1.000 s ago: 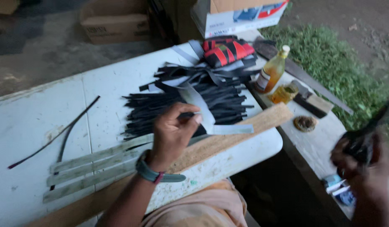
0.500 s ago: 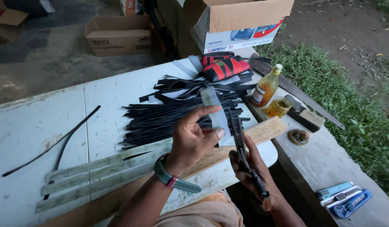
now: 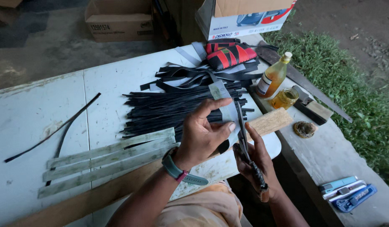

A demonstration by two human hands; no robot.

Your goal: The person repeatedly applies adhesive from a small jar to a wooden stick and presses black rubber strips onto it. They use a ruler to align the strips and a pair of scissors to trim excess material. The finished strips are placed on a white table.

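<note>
While the left hand [image 3: 201, 133] pinches a grey strip [image 3: 226, 105] between thumb and fingers, holding it up above the heap of black strips [image 3: 173, 107] on the white table [image 3: 30, 113], the right hand [image 3: 256, 162] is wrapped tight around a pair of dark scissors [image 3: 244, 143], blades pointing up alongside the strip's edge. A wooden plank [image 3: 270, 121] lies just beyond, with an amber bottle [image 3: 273, 75] and small jar [image 3: 285, 98] further back.

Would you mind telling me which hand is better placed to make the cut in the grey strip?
The right hand, most likely: it grips the dark shears, whose blades sit against the grey strip. The left hand is pinching the strip, holding it up.
</note>
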